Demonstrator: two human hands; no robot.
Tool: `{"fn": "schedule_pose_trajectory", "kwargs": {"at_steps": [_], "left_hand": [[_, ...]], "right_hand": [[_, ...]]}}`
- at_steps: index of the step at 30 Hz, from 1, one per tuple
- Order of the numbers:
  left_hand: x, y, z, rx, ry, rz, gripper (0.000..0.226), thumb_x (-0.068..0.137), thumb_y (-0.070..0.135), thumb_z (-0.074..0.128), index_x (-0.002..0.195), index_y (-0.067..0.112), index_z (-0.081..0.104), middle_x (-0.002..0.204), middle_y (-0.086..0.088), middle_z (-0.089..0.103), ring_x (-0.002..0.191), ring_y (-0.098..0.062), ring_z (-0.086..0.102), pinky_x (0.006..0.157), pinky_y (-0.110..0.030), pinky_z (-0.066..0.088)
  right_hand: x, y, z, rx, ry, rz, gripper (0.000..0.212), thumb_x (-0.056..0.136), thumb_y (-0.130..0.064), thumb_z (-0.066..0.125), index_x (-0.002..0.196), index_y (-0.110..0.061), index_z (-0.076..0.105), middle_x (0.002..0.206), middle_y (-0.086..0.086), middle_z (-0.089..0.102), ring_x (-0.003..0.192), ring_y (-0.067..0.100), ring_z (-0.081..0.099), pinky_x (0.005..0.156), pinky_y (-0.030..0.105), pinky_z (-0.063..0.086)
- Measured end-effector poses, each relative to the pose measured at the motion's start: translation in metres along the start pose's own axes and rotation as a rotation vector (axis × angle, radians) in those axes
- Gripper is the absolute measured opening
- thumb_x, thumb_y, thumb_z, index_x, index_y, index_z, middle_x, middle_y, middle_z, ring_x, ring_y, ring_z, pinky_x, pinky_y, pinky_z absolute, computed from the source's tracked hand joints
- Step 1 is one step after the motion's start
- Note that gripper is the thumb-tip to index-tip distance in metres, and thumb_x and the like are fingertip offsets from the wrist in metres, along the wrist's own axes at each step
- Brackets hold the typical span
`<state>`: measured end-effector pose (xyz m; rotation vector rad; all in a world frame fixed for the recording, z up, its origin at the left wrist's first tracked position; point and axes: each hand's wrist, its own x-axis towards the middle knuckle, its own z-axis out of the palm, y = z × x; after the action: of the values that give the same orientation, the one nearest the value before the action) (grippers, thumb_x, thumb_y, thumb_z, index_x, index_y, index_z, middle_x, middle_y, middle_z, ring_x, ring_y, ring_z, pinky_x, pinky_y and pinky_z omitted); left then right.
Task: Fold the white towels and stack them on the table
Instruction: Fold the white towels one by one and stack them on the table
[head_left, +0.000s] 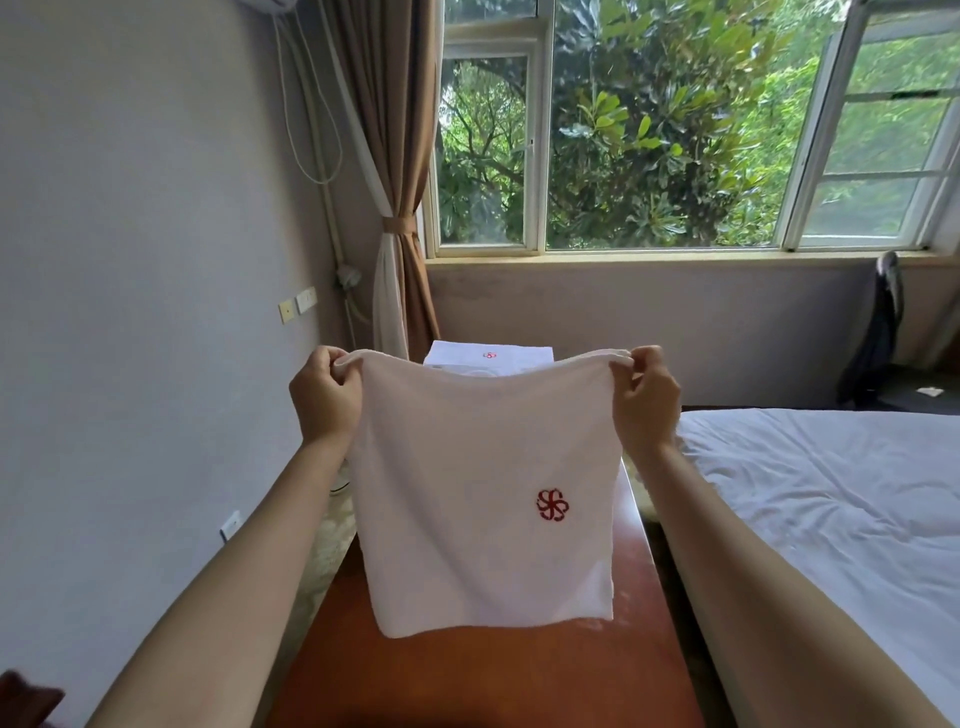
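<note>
Over the wooden table (483, 680) hangs a white towel (483, 493); left hand (324, 395) and right hand (647, 397) pinch its top corners; folded towels (488, 357) stacked behind.

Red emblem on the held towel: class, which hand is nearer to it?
Right. The right hand grips the towel by its top corner, above and right of the emblem; the left hand grips the opposite corner, farther away up-left.

Holding a towel (483, 493) between left hand (324, 397) and right hand (644, 397), above the table (467, 675). Beyond both hands, on the table's far end, a stack of towels (488, 356). Right of the right hand, a bed (831, 493); left of the left hand, a wall (130, 312); far beyond, a window (649, 130).
</note>
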<state>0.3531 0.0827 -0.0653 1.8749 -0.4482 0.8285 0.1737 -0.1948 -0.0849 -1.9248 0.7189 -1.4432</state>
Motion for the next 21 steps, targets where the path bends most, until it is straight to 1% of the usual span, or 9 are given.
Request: {"fn": "schedule_pose_trajectory", "kwargs": {"at_steps": [2, 5, 7, 8, 10, 13, 17, 19, 21], "left_hand": [[-0.002, -0.001, 0.000, 0.006, -0.023, -0.003, 0.005, 0.087, 0.004, 0.059, 0.086, -0.001, 0.061, 0.075, -0.004, 0.056, 0.067, -0.024, 0.051, 0.064, -0.027, 0.038], [-0.010, -0.004, -0.003, -0.007, -0.023, 0.004, 0.004, 0.089, 0.006, 0.058, 0.087, 0.003, 0.060, 0.078, -0.002, 0.056, 0.068, -0.020, 0.052, 0.063, -0.023, 0.040], [-0.022, -0.007, -0.007, -0.035, -0.019, -0.002, 0.006, 0.089, 0.007, 0.057, 0.084, 0.010, 0.056, 0.079, -0.001, 0.056, 0.068, -0.017, 0.052, 0.059, -0.017, 0.038], [-0.027, -0.009, -0.008, -0.052, -0.017, -0.018, 0.006, 0.088, 0.008, 0.055, 0.083, 0.012, 0.054, 0.079, -0.001, 0.056, 0.068, -0.016, 0.052, 0.058, -0.015, 0.037], [-0.036, -0.010, -0.012, -0.089, -0.005, -0.073, 0.004, 0.084, 0.014, 0.050, 0.082, 0.010, 0.052, 0.078, -0.003, 0.056, 0.067, -0.018, 0.050, 0.059, -0.019, 0.040], [-0.043, -0.010, -0.021, -0.120, 0.066, -0.125, 0.015, 0.077, 0.019, 0.047, 0.082, 0.006, 0.053, 0.076, -0.005, 0.054, 0.064, -0.018, 0.047, 0.060, -0.026, 0.042], [-0.043, -0.003, -0.038, -0.153, 0.169, -0.098, 0.022, 0.071, 0.031, 0.045, 0.077, 0.011, 0.049, 0.069, 0.003, 0.049, 0.055, -0.002, 0.044, 0.052, -0.012, 0.036], [-0.041, 0.001, -0.042, -0.148, 0.199, -0.083, 0.023, 0.070, 0.033, 0.044, 0.076, 0.011, 0.048, 0.068, 0.006, 0.048, 0.055, -0.001, 0.045, 0.050, -0.007, 0.033], [-0.038, 0.001, -0.043, -0.109, 0.207, -0.073, 0.019, 0.071, 0.030, 0.045, 0.076, 0.012, 0.048, 0.070, 0.003, 0.051, 0.055, -0.006, 0.043, 0.050, -0.010, 0.032]], "right_hand": [[-0.001, 0.005, -0.001, 0.000, -0.010, 0.021, 0.015, 0.097, -0.023, 0.052, 0.092, -0.009, 0.054, 0.069, -0.005, 0.051, 0.071, 0.020, 0.047, 0.061, 0.026, 0.028], [-0.006, 0.012, -0.003, 0.041, -0.024, 0.020, 0.012, 0.093, -0.023, 0.053, 0.083, -0.021, 0.048, 0.065, -0.014, 0.045, 0.079, 0.014, 0.043, 0.064, 0.024, 0.027], [-0.015, 0.014, -0.003, 0.099, -0.035, 0.064, 0.013, 0.091, -0.027, 0.051, 0.082, -0.026, 0.042, 0.063, -0.013, 0.045, 0.068, 0.007, 0.046, 0.059, 0.024, 0.031], [-0.021, 0.013, -0.002, 0.138, -0.041, 0.089, 0.013, 0.090, -0.029, 0.050, 0.081, -0.027, 0.040, 0.061, -0.011, 0.045, 0.060, 0.003, 0.046, 0.054, 0.021, 0.033], [-0.032, 0.008, 0.001, 0.211, -0.034, 0.094, 0.012, 0.088, -0.027, 0.047, 0.081, -0.026, 0.037, 0.058, -0.011, 0.042, 0.051, -0.002, 0.044, 0.048, 0.011, 0.032], [-0.046, -0.001, 0.002, 0.293, 0.008, 0.036, 0.016, 0.090, -0.017, 0.047, 0.081, -0.023, 0.035, 0.057, -0.014, 0.036, 0.049, -0.002, 0.040, 0.047, 0.008, 0.032], [-0.054, -0.007, -0.007, 0.320, 0.031, -0.069, 0.013, 0.094, -0.010, 0.046, 0.090, -0.013, 0.034, 0.061, -0.015, 0.034, 0.049, -0.003, 0.040, 0.046, 0.008, 0.031], [-0.053, -0.009, -0.007, 0.322, 0.040, -0.069, 0.014, 0.094, -0.009, 0.047, 0.091, -0.012, 0.035, 0.061, -0.015, 0.034, 0.049, -0.002, 0.040, 0.046, 0.009, 0.030], [-0.051, -0.009, -0.004, 0.321, 0.035, -0.049, 0.016, 0.094, -0.005, 0.049, 0.090, -0.010, 0.035, 0.060, -0.013, 0.034, 0.048, -0.001, 0.039, 0.046, 0.010, 0.030]]}}
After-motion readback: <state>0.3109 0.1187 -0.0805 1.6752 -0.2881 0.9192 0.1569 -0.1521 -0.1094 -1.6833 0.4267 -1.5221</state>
